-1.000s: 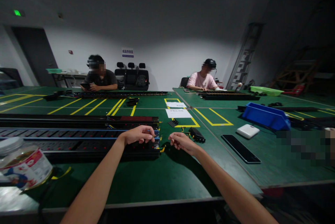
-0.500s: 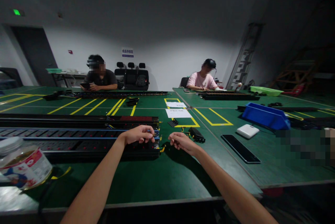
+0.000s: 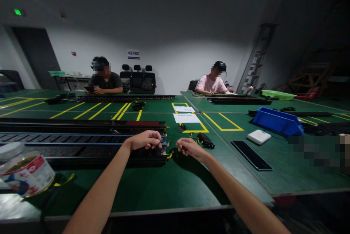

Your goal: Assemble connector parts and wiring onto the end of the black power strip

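Over the right ends of the long black rails, my left hand is closed, thumb and fingertips pinched together. Whatever small thing it may hold is too dark and small to make out. Just to the right, my right hand hovers above the green table with its fingers curled in and the tips pressed together. What is inside them is hidden. A gap separates the two hands. Short yellow-tipped wires stick out from the rail ends between them. Behind my right hand lies a small black block-shaped part.
At the left front stands a clear jar with a printed label. To the right lie a phone, a white box-like device and a blue bin. Paper sheets lie ahead. Two people sit across the green table.
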Demonstrator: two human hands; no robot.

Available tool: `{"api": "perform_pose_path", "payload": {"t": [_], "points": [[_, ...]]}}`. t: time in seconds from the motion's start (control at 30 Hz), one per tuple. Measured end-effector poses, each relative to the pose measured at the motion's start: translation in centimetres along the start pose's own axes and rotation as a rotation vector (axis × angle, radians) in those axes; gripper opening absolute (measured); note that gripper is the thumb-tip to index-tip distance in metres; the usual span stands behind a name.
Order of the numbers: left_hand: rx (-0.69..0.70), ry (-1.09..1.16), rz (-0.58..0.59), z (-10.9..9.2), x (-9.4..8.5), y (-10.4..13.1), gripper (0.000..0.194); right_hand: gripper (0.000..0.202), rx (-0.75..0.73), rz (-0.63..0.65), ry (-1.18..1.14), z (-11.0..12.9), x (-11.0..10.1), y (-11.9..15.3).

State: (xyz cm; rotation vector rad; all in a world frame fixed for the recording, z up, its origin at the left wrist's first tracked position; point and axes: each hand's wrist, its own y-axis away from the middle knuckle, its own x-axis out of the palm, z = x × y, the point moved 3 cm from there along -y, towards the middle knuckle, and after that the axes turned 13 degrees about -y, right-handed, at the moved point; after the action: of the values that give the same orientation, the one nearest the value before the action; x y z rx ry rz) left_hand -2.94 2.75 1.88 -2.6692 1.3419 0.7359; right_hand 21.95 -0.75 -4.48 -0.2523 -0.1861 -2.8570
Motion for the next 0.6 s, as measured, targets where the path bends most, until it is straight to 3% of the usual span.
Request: {"api": "perform_pose_path", "payload": {"t": [0.6], "points": [[0.005,-0.001,0.000,0.05,0.04,-0.05,0.038,0.034,0.003,0.009,0.000,-0.24,-0.18,-0.19]]}}
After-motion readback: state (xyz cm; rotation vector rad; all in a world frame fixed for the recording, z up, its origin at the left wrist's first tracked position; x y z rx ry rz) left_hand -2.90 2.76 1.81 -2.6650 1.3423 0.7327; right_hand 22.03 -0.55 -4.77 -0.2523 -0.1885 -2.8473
